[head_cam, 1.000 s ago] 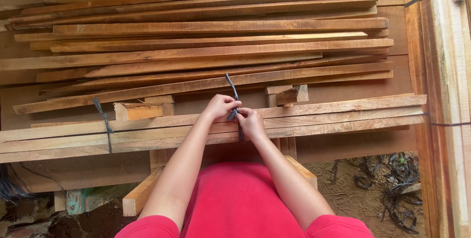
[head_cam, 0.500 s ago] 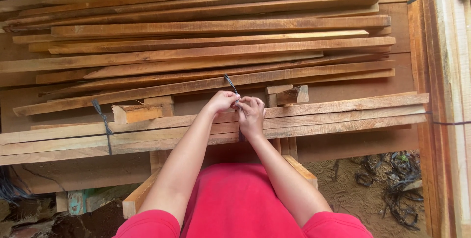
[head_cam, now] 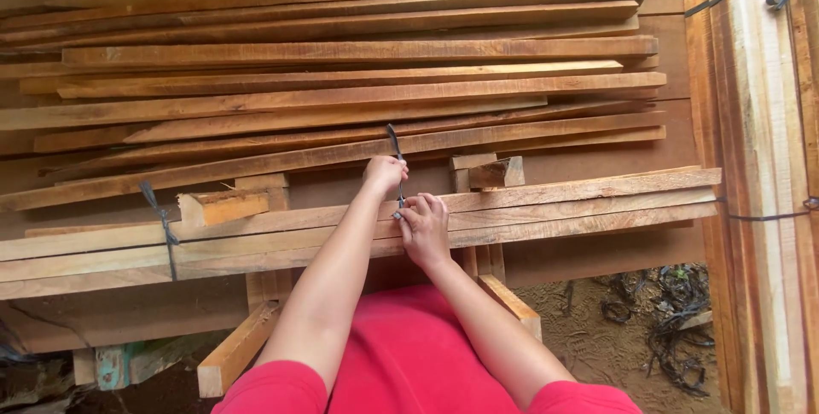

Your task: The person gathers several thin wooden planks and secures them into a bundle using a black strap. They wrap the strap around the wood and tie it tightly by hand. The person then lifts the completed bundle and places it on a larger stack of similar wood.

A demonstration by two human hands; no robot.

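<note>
A bundle of long wooden strips [head_cam: 554, 205] lies across a wooden frame in front of me. My left hand [head_cam: 384, 175] pinches a dark strap [head_cam: 394, 143] that rises from the top of the bundle. Just below it, my right hand [head_cam: 424, 226] rests on the strips and grips the lower part of the same strap. A second dark strap [head_cam: 162, 226] is tied round the bundle further left.
A loose heap of wooden slats [head_cam: 341, 64] covers the surface behind the bundle. Small wood blocks [head_cam: 223, 205] sit beside it. More tied timber [head_cam: 759, 124] stands at the right. Dark strap scraps [head_cam: 674, 320] litter the dirt floor.
Both hands stay on the strap at the bundle's middle. The left hand has lifted slightly, and the strap's free end now stands more upright.
</note>
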